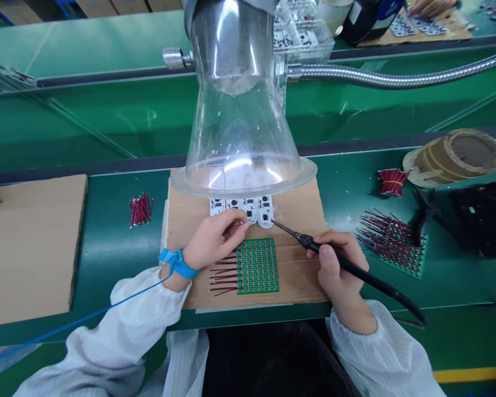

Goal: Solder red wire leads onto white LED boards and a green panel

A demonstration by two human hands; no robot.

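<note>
My right hand (342, 262) grips a black soldering iron (310, 242), its tip at the edge of the rightmost small white circuit board (265, 212). Several such boards lie in a row under the clear fume hood, partly covered by it. With fingertips pinched together, my left hand (217, 234) is over the front of the row; what it holds, if anything, is too small to make out. A blue wrist strap (178, 263) circles that wrist. Just below the left fingers lies a green circuit-board panel (258, 266), with several dark red wires (224, 277) sticking out to its left.
Cardboard (301, 275) lies beneath the work. A clear fume-extraction hood (242, 132) hangs close above. To the left is a wire bundle (140, 210); to the right are a banded bundle (392, 182), a wired green panel (405, 256), pliers (427, 215) and a cardboard roll (454, 157).
</note>
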